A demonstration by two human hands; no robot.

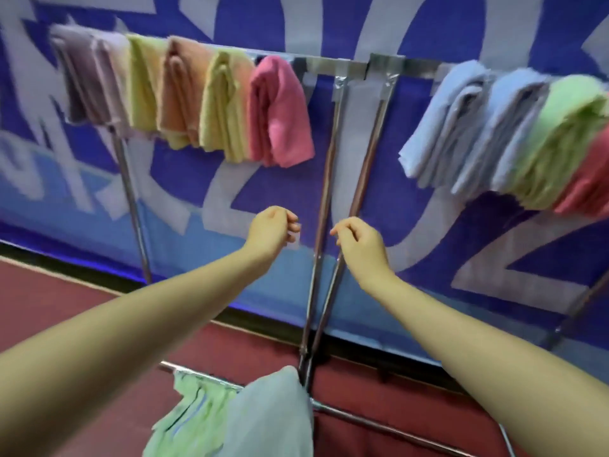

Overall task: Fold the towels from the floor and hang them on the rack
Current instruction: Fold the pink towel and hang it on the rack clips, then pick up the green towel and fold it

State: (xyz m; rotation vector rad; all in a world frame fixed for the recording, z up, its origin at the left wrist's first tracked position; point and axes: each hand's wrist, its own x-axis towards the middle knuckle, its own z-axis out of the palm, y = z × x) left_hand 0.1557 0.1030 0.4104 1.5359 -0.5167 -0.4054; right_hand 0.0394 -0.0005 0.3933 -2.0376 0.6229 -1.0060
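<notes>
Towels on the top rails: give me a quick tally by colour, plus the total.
Mauve towels: 2
Yellow towels: 2
Orange towel: 1
Pink towels: 2
Light blue towels: 2
Green towel: 1
Total: 10

Left hand (272, 225), right hand (357, 240) loosely curled

Folded towels (184, 94) hang on the left rack (329, 65); more towels (507, 133) hang on the right rack (415, 69), both before the banner (412, 24).
</notes>
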